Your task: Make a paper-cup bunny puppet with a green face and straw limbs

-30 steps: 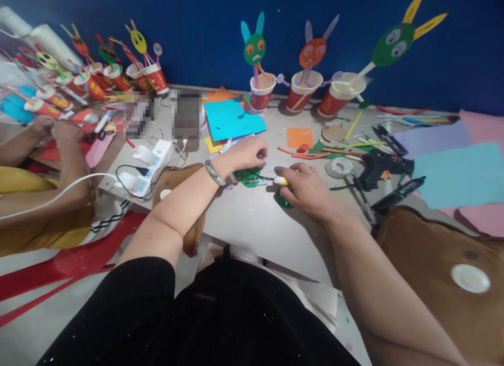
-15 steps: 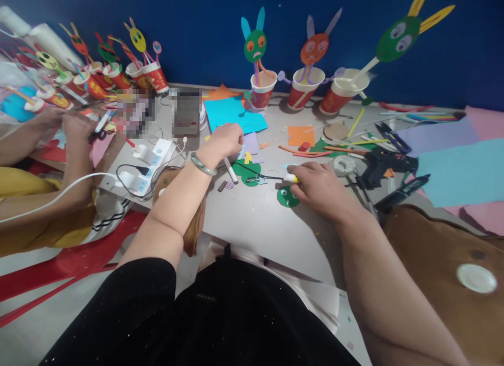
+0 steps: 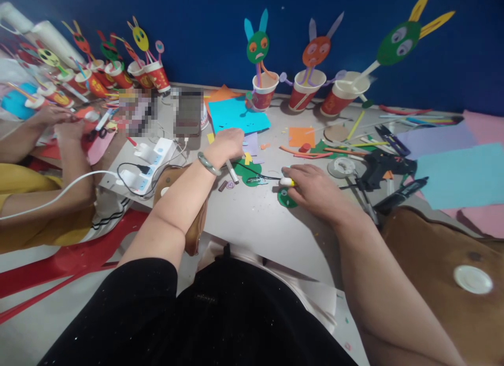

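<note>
My left hand (image 3: 229, 144), a bangle on its wrist, reaches to the lower edge of a bright blue paper sheet (image 3: 236, 113). Its fingers are closed, and I cannot make out what they hold. Just below it lies a white marker (image 3: 232, 171) beside a green paper shape (image 3: 251, 178). My right hand (image 3: 315, 190) grips a small white-and-yellow piece (image 3: 287, 182) between thumb and fingers, close to a black cable. Partly under that hand is a green paper disc (image 3: 286, 198) with a drawn eye; its right side is hidden.
Paper cups (image 3: 264, 90) with rabbit-like paper figures line the blue wall. A power strip (image 3: 155, 166) and brown pouch (image 3: 173, 190) lie left. On the right are a tape roll (image 3: 342, 167), a black glue gun (image 3: 388, 169) and coloured paper. At far left, another person's hands (image 3: 66, 125) work over paper.
My right hand has shifted slightly left with the white-and-yellow piece, covering the green disc's right side. My left hand stays almost in place. The other person's hands have moved a little.
</note>
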The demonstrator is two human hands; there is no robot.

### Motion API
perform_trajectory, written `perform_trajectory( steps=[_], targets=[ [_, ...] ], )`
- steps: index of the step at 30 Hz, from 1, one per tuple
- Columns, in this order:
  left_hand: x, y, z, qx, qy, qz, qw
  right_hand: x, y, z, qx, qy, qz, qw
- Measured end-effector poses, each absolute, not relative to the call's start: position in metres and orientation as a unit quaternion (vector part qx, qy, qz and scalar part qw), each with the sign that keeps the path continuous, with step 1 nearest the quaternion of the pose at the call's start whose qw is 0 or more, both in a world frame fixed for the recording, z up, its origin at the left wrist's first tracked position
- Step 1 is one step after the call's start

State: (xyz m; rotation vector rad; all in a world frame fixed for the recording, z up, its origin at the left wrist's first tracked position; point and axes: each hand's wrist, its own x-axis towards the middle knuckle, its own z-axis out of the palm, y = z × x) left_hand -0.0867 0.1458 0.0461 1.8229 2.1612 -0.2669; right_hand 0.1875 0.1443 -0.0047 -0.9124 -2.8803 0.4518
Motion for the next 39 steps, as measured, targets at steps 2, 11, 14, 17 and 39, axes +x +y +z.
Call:
perform_trajectory(
  steps=[2, 11, 14, 17, 39],
  targets=[
    [-0.087, 0.146, 0.047, 0.636, 0.750, -0.101, 0.153, 0.189, 0.145, -0.007, -0.286, -0.944, 0.154, 0.057],
    [-0.086, 0.143, 0.053, 0.641, 0.746, -0.112, 0.143, 0.192, 0.145, -0.009, -0.272, -0.944, 0.168, 0.083],
    [-0.087, 0.143, 0.050, 0.646, 0.742, -0.116, 0.138, 0.191, 0.145, -0.008, -0.270, -0.945, 0.167, 0.083],
    [-0.087, 0.144, 0.048, 0.647, 0.740, -0.118, 0.141, 0.192, 0.146, -0.009, -0.268, -0.946, 0.159, 0.089],
    [-0.090, 0.145, 0.041, 0.647, 0.748, -0.055, 0.136, 0.214, 0.161, 0.001, -0.368, -0.918, 0.124, 0.076]
  ],
)
